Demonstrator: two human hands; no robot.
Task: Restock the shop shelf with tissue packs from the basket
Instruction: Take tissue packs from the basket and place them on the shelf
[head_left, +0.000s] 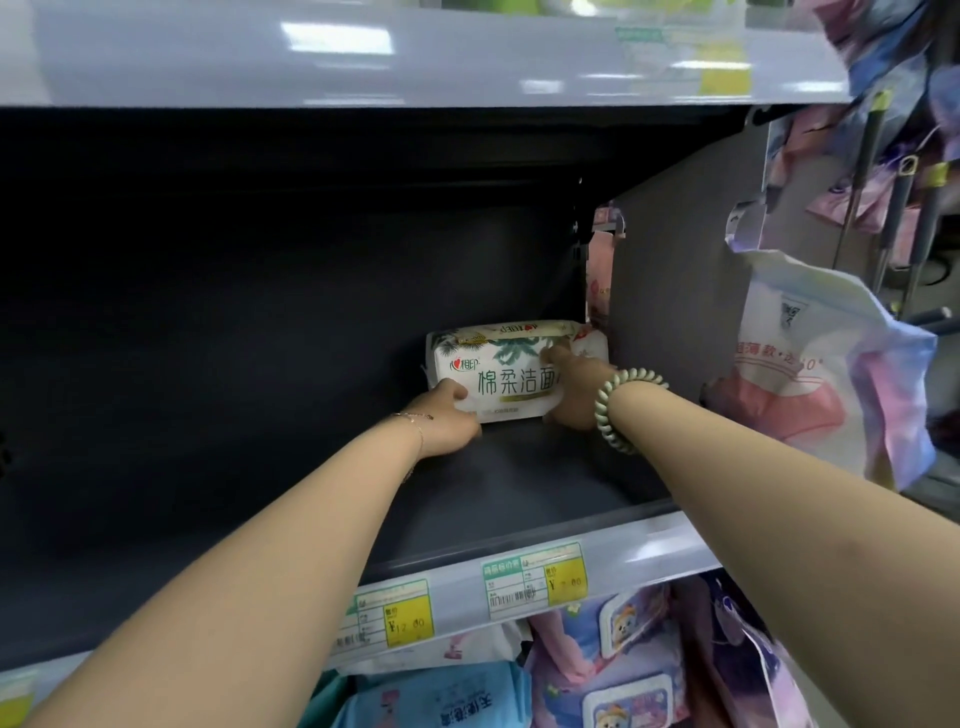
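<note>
Two price labels, one (535, 579) right of the other (387, 618), each carry a yellow price field. Below them lie a blue pack (436, 699) and wipe packs with cartoon lids (618, 649). A grey divider panel (675, 270) stands upright at right. Just beside it hangs a white-and-pink bagged pack (810, 364). Rod-handled items (883, 171) hang above it, blurred.

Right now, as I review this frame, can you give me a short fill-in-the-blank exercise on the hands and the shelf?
1. The left hand grips the tissue pack at its ____ end.
2. The right hand, with a coiled bracelet at its wrist, holds the pack's ____ end.
3. The price labels on the shelf edge each have a ____ patch.
Missing words: left; right; yellow.
</note>
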